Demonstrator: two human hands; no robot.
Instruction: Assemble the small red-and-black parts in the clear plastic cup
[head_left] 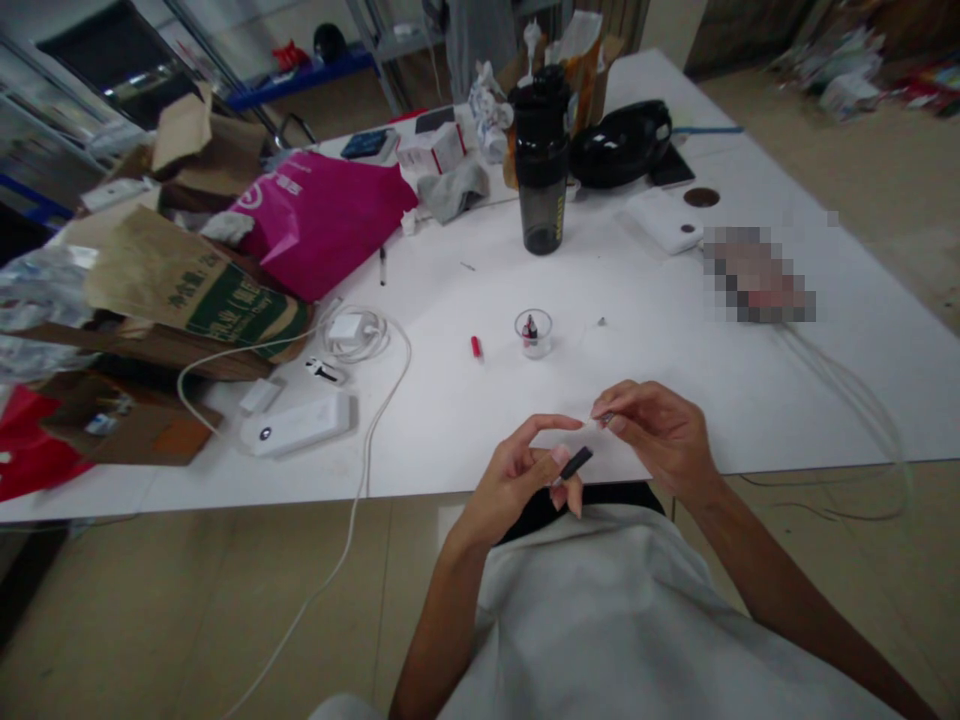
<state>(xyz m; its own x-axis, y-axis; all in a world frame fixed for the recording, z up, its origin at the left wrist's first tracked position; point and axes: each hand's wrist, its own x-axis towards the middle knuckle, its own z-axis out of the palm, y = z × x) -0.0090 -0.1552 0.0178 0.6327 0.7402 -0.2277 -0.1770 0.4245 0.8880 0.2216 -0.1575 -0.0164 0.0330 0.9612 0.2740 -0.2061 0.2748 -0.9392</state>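
Just over the near table edge, my left hand (pixel 525 470) grips a short black cylinder (pixel 574 465) between thumb and curled fingers. Its index finger stretches toward my right hand (pixel 660 430), whose thumb and fingertips pinch a small metallic piece (pixel 606 420). The left index fingertip is at a pale bit beside that piece; whether they touch is too small to tell. Beyond the hands stands a small clear cup (pixel 534 334) holding dark and red parts. A small red cylinder (pixel 475 347) lies to its left, and a tiny metallic part (pixel 601 322) to its right.
A black shaker bottle (pixel 541 170) stands farther back, near a glossy black case (pixel 622 145). On the left are a magenta bag (pixel 322 220), cardboard boxes (pixel 142 420), a white power bank (pixel 300 425) and a white cable (pixel 367 440) hanging over the edge.
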